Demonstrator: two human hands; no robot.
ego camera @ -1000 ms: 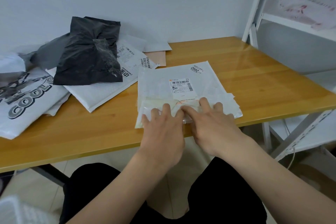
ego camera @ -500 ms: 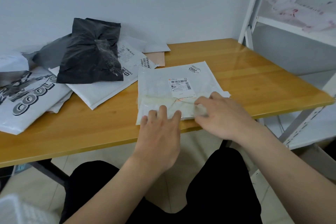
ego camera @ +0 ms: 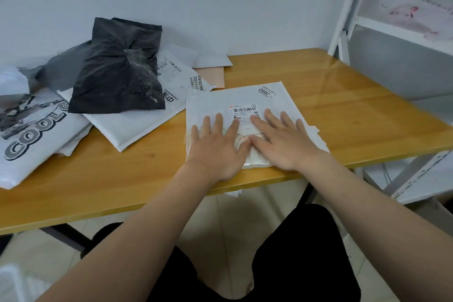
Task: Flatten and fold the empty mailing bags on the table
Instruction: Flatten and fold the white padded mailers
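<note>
A white mailing bag [ego camera: 242,97] with a barcode label lies flat near the front edge of the wooden table [ego camera: 355,110]. My left hand [ego camera: 215,147] presses flat on its left half, fingers straight and spread. My right hand [ego camera: 282,140] presses flat on its right half, over part of the label, fingers straight. The two thumbs meet at the bag's middle. The bag's near edge is hidden under my palms.
A pile of other bags sits at the left: a crumpled black bag [ego camera: 117,71], a white padded mailer [ego camera: 147,125] under it, a white bag printed "COOL" [ego camera: 31,137]. A white metal shelf [ego camera: 367,22] stands at the right.
Both hands have slid forward from the bag's near edge to its middle. The fingers, bent on the near fold before, now lie straight and spread.
</note>
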